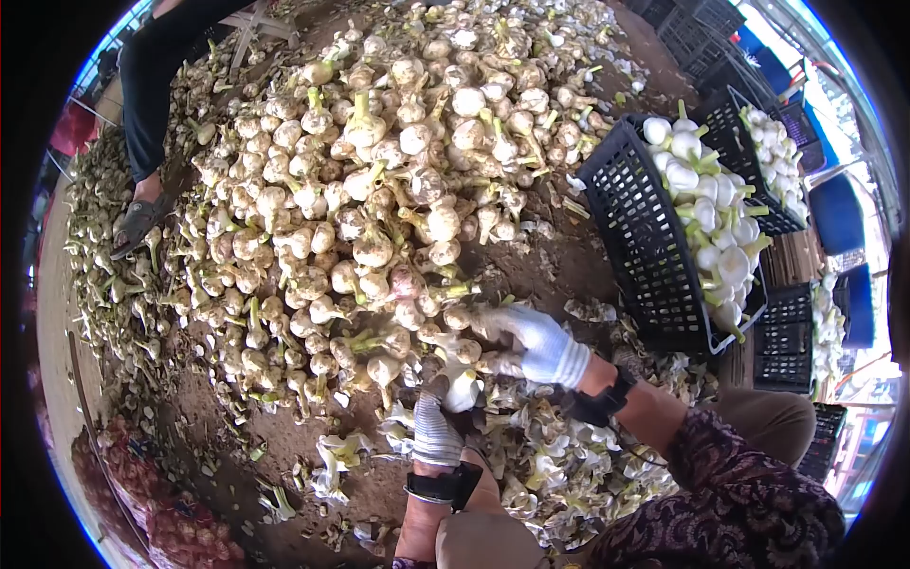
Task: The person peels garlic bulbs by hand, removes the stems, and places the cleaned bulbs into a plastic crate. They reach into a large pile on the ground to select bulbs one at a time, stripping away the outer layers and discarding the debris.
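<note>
My left hand [436, 429], in a striped glove with dirty fingertips, is closed around a white, cleaned garlic bulb [464, 391] low in front of me. Just above and to the right, my right hand [533, 345] wears a white glove; its thumb and fingers are apart and point left toward the pile's near edge. A soil-stained bulb [463, 350] lies between those fingertips and the left hand. The large heap of unpeeled garlic bulbs [370, 248] with short green stems spreads beyond both hands.
A black crate [645, 242] full of white garlic stands at right, with more filled crates [785, 318] behind. Loose peelings [550, 465] litter the ground by my legs. Red net sacks [171, 507] lie lower left. Another person's leg [144, 109] is at upper left.
</note>
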